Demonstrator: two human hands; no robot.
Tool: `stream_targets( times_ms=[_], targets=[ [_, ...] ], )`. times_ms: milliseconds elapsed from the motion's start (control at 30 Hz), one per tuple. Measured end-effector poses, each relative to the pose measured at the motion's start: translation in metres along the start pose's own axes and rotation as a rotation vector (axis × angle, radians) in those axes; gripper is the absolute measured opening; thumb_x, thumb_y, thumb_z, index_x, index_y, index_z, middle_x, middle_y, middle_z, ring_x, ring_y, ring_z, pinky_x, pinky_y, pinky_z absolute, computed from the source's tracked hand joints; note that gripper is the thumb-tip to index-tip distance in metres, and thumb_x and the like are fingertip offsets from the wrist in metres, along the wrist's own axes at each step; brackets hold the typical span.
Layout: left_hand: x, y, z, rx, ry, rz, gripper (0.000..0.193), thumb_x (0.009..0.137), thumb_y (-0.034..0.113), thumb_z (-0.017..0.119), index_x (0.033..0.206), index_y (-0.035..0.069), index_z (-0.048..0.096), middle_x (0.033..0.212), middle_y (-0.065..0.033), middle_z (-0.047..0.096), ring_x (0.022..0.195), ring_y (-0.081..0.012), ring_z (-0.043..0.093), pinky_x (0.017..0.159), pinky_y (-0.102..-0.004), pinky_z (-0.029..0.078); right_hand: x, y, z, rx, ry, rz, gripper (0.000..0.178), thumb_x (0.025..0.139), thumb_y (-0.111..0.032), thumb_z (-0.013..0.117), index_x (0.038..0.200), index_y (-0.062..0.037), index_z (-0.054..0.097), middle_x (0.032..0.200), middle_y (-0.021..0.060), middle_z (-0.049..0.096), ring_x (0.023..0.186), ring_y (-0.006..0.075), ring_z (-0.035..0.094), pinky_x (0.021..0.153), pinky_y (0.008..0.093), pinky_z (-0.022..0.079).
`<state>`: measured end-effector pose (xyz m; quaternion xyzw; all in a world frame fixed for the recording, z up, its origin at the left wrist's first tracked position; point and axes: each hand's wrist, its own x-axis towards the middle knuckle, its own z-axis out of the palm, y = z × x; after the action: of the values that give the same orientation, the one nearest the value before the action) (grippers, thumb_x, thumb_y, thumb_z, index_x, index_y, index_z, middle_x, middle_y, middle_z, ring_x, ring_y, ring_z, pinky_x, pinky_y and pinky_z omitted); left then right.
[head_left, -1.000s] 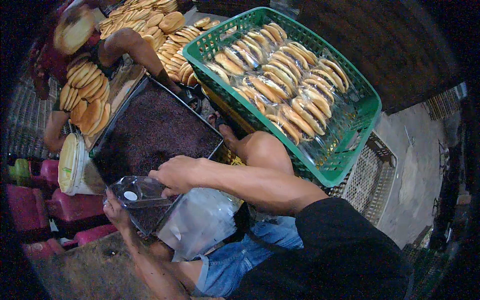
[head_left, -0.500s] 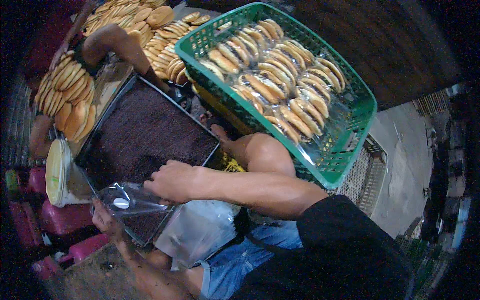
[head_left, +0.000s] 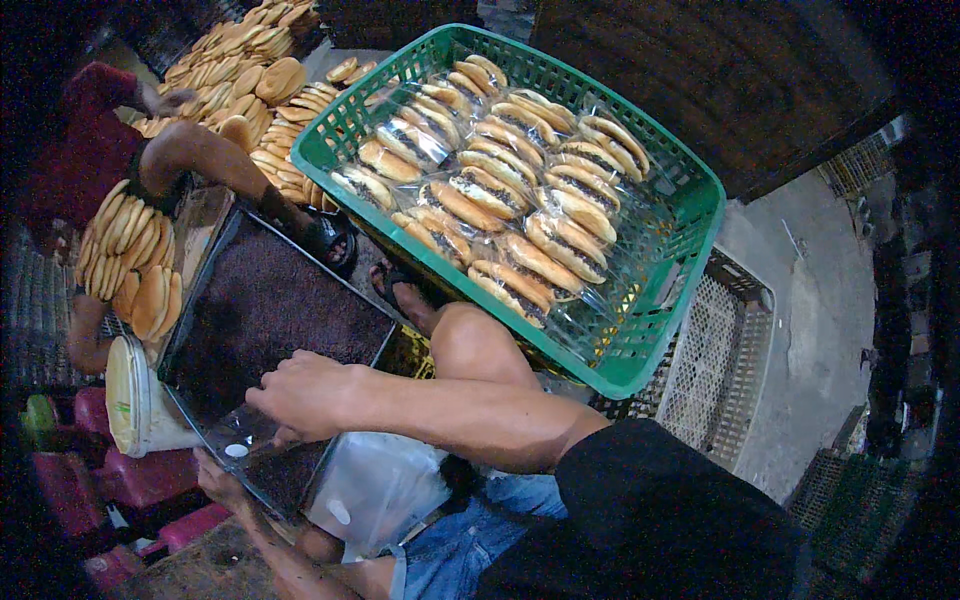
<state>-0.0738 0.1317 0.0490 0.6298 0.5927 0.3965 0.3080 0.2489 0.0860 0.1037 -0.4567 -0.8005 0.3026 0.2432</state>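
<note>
A metal tray of dark brown granules lies in front of me, tilted in view. Over its near end a clear plastic bag with a white oval mark is stretched between my hands. My left hand grips the bag's lower edge at the tray's near corner. My right hand reaches across from the right, its fingers closed on the bag's upper side; the fingertips are partly hidden. A stack of clear bags lies by my lap, right below the tray.
A green crate holds several bagged filled buns. Loose buns are heaped at the far left; more buns stand beside the tray. Another person sits there. A white tub and pink containers are at left.
Both hands have shifted slightly down in view, and the bag lies flatter over the tray. The whole view has turned a little, and the co-worker's arm now reaches toward the heaped buns.
</note>
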Motion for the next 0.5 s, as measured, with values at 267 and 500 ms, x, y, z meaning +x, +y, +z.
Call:
stream_targets(
  times_ms=[267,500],
  targets=[
    [0.017,0.014,0.038,0.042,-0.023,0.039,0.048,0.104,0.037,0.042,0.089,-0.002,0.066,0.077,-0.0042,0.063,0.069,-0.0145,0.054,0.063,-0.0299,0.044,-0.009,0.015,-0.006,-0.002,0.136,-0.034,0.045,0.078,-0.037,0.078,0.101,-0.0019,0.063,0.089,0.0167,0.071,0.092,0.0352,0.069,0.078,0.0482,0.054],
    [-0.001,0.054,0.119,0.092,0.002,0.104,0.046,0.103,0.036,0.043,0.091,-0.002,0.066,0.078,-0.0046,0.064,0.070,-0.0151,0.054,0.064,-0.0302,0.045,0.033,0.022,0.017,0.027,-0.024,0.089,0.057,0.074,-0.047,0.079,0.108,-0.0034,0.066,0.099,0.0157,0.072,0.100,0.0341,0.068,0.084,0.0468,0.054]
  ],
)
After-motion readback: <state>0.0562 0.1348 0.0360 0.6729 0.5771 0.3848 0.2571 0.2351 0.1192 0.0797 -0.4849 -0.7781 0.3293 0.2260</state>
